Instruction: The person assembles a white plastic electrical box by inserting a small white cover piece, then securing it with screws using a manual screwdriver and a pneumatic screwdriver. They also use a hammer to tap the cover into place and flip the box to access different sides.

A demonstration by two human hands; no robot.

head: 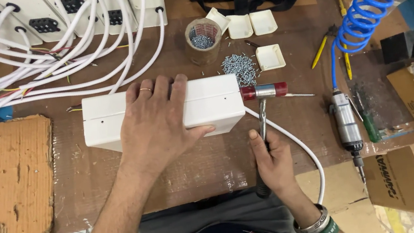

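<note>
A white rectangular plastic box [216,105] lies on the brown workbench [93,172]. My left hand [158,122] presses flat on top of it, fingers spread, a ring on one finger. My right hand [270,161] grips the metal handle of a small hammer [263,92], whose head has red ends and rests against the box's right end. A white cable [303,147] runs from the box's right side down past my right wrist, which wears bracelets.
A pile of small screws [240,67] lies behind the box, beside a tape roll [203,40] holding screws and white plastic caps [269,57]. A pneumatic screwdriver [346,125] on a blue coiled hose [363,13] lies right. White cables and socket boxes [43,26] crowd the far left.
</note>
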